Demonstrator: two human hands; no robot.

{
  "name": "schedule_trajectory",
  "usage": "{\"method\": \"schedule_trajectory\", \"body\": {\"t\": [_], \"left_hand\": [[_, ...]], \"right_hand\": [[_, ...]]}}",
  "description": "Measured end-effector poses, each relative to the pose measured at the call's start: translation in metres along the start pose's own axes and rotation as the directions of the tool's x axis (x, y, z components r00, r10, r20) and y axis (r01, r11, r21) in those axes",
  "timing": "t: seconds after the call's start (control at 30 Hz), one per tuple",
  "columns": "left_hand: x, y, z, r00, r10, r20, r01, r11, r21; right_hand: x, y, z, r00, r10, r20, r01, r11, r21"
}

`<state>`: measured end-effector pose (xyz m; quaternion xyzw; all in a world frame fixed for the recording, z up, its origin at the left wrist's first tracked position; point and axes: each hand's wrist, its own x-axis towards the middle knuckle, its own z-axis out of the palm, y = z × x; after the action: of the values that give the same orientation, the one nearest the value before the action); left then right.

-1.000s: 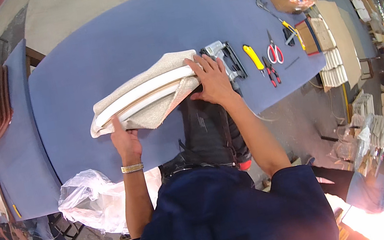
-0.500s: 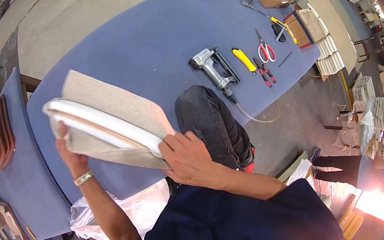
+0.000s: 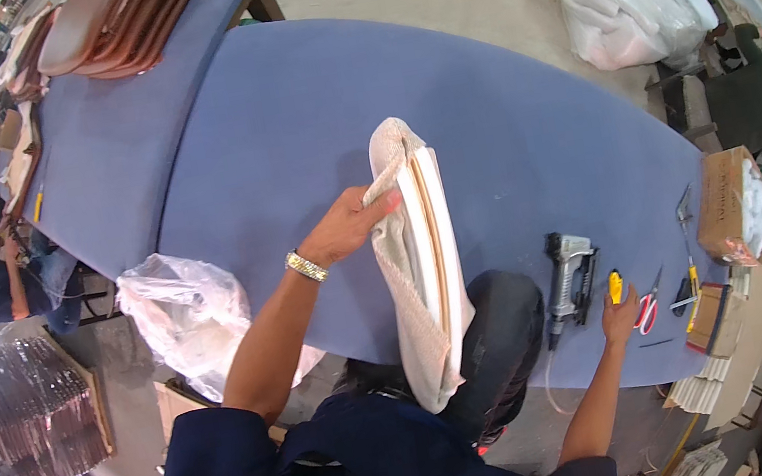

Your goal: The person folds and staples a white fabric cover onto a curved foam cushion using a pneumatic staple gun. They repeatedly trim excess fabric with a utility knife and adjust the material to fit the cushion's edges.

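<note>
Over the table (image 3: 299,110), left hand (image 3: 344,225) pinched one panel (image 3: 423,261), seemingly light, stiff-cored, soft-covered, best held by its edge; right hand (image 3: 619,319) lay by yellow knife (image 3: 616,285), grip unclear.

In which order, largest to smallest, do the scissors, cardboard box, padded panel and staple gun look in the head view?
1. Padded panel
2. Cardboard box
3. Staple gun
4. Scissors

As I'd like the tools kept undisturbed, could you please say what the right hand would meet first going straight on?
The right hand would probably meet the yellow-handled tool directly ahead of it; depth is unclear, so the two may be touching.
</note>
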<state>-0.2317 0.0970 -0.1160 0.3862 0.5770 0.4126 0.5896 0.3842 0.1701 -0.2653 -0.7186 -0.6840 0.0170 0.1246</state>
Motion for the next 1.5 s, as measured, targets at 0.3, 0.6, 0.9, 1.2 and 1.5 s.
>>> {"method": "schedule_trajectory", "body": {"t": [0.3, 0.6, 0.9, 1.2, 1.5], "left_hand": [[0.085, -0.004, 0.039, 0.946, -0.181, 0.268, 0.176, 0.983, 0.045], [0.081, 0.024, 0.045, 0.993, -0.078, 0.094, 0.066, 0.991, 0.119], [0.054, 0.077, 0.044, 0.917, 0.337, -0.215, -0.294, 0.933, 0.206], [0.027, 0.075, 0.024, 0.986, -0.032, -0.166, -0.025, 0.943, -0.333], [0.027, 0.092, 0.067, 0.965, 0.220, -0.142, -0.215, 0.975, 0.048]], "right_hand": [[0.035, 0.027, 0.005, 0.912, 0.272, 0.308, -0.253, 0.962, -0.101], [0.067, -0.192, -0.098, 0.926, 0.289, -0.244, 0.065, 0.514, 0.856], [0.048, -0.433, -0.097, 0.728, -0.413, -0.546, 0.671, 0.268, 0.691], [0.039, -0.459, -0.082, 0.703, -0.599, -0.384, 0.650, 0.321, 0.689], [0.089, -0.449, -0.055, 0.864, -0.500, -0.060, 0.438, 0.688, 0.579]]}}
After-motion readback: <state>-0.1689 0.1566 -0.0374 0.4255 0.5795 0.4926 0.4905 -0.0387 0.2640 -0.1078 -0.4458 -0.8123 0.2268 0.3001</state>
